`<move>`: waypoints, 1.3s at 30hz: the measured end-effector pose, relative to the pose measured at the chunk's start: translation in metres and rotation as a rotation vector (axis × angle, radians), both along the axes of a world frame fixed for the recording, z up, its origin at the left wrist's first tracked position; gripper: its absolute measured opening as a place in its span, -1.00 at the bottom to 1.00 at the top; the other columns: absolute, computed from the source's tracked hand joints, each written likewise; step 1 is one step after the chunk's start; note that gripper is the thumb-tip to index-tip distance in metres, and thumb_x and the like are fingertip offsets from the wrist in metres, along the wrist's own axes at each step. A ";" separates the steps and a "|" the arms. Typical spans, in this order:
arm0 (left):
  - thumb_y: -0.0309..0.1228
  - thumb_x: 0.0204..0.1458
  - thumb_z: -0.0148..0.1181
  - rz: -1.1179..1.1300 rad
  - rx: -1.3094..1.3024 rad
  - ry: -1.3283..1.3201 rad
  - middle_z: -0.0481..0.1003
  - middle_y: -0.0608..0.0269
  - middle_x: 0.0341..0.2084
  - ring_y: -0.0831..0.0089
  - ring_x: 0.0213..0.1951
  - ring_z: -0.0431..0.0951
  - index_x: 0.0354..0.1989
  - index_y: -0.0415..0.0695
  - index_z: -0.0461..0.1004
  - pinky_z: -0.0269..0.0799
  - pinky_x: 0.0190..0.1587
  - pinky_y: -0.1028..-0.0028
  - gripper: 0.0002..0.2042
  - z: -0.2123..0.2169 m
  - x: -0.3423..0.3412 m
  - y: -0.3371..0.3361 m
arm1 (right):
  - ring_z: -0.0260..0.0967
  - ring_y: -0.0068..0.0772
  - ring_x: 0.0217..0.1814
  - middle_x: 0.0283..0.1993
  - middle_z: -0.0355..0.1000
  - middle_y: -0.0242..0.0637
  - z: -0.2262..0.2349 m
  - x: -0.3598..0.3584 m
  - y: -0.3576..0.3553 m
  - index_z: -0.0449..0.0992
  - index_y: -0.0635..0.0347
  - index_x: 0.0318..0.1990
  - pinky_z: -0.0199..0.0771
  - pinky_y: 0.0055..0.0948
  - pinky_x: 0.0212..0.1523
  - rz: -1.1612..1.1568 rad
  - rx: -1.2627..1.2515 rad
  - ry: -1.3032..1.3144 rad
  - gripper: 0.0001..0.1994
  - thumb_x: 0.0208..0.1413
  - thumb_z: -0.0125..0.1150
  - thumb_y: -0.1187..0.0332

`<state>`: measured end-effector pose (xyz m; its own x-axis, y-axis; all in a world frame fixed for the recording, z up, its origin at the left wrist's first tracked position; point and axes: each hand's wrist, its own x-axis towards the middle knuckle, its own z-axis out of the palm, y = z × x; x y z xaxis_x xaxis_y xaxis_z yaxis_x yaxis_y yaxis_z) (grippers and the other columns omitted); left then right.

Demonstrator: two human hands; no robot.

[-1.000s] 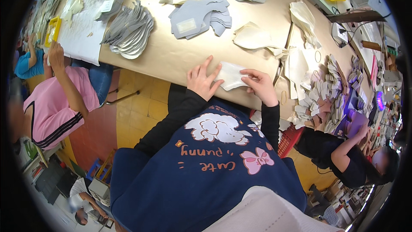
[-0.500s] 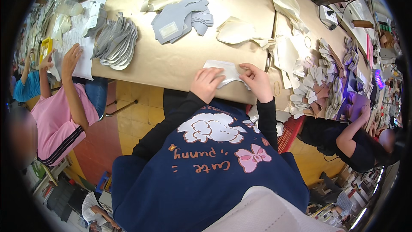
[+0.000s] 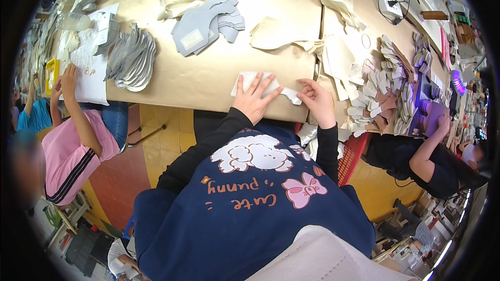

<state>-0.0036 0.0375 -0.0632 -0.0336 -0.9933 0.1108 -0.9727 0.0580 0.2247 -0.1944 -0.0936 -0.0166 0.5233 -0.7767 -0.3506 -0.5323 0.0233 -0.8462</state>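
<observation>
A white cut piece [image 3: 239, 84] of cloth-like sheet lies near the front edge of the table, its narrow end [image 3: 291, 96] reaching to the right. My left hand [image 3: 254, 99] rests flat on it with the fingers spread, covering its middle. At the narrow end is my right hand [image 3: 319, 102], its thumb beside the tip and its index finger held apart. Whether that thumb touches the piece I cannot tell. Beyond my hands lie grey cut pieces [image 3: 200, 28] in a loose stack and cream pieces [image 3: 278, 34].
Fanned grey pieces [image 3: 133, 60] and a white box [image 3: 107, 31] are to the left, beside a co-worker in pink [image 3: 78, 138]. More cream pieces [image 3: 338, 62] and heaps of small pieces [image 3: 377, 93] lie right. A red crate [image 3: 353, 157] stands below the table edge.
My left hand has flattened and spread over the white piece. My right hand's thumb and index finger have moved apart at its end. The view has shifted slightly.
</observation>
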 end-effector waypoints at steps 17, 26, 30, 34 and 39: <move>0.34 -0.16 0.13 -0.011 0.047 0.063 -0.12 0.16 0.46 -0.09 0.45 -0.18 0.28 0.69 0.23 -0.24 0.07 -0.66 -0.29 -0.003 -0.010 0.000 | 0.39 -0.14 0.07 0.05 0.43 -0.17 0.002 -0.021 0.037 0.51 0.15 0.08 0.37 -0.29 0.07 -0.006 -0.766 0.076 -0.58 0.00 0.32 0.48; 0.01 0.07 0.17 -0.011 -0.013 0.209 0.17 0.23 0.34 0.13 0.41 0.04 0.21 0.22 0.39 -0.20 0.26 -0.41 -0.50 0.006 -0.015 -0.010 | 0.34 -0.14 0.00 -0.09 0.44 -0.21 -0.019 -0.030 0.079 0.58 0.24 -0.09 0.39 -0.26 -0.03 -0.272 -0.546 0.040 -0.78 0.07 0.26 0.52; -0.22 0.08 0.20 -0.093 -0.091 0.292 0.30 0.29 0.25 0.22 0.34 0.18 0.06 0.03 0.50 -0.08 0.33 -0.19 -0.65 0.004 -0.024 -0.033 | 0.31 -0.15 -0.05 -0.08 0.44 -0.24 -0.023 -0.023 0.074 0.63 0.17 -0.18 0.36 -0.27 -0.03 -0.181 -0.687 0.144 -0.83 0.03 0.31 0.50; -0.30 0.04 0.24 -0.098 -0.134 0.256 0.35 0.32 0.20 0.27 0.30 0.25 -0.04 0.02 0.56 0.00 0.33 -0.08 -0.71 0.002 -0.031 -0.038 | 0.29 -0.17 -0.04 -0.08 0.44 -0.25 -0.023 -0.020 0.073 0.64 0.16 -0.17 0.34 -0.28 -0.03 -0.169 -0.724 0.172 -0.81 0.02 0.32 0.50; -0.36 0.00 0.26 -0.081 -0.199 0.339 0.45 0.37 0.08 0.34 0.20 0.36 -0.17 0.01 0.58 0.09 0.31 0.04 -0.80 0.002 -0.033 -0.035 | 0.26 -0.22 -0.09 -0.09 0.44 -0.28 -0.024 -0.019 0.071 0.65 0.13 -0.16 0.33 -0.32 -0.07 -0.174 -0.738 0.144 -0.81 0.03 0.30 0.50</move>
<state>-0.0366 0.0026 -0.0611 -0.0390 -0.9469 0.3192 -0.8357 0.2061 0.5091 -0.2129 -0.0225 -0.0405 0.3605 -0.9026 0.2353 -0.6787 -0.4269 -0.5976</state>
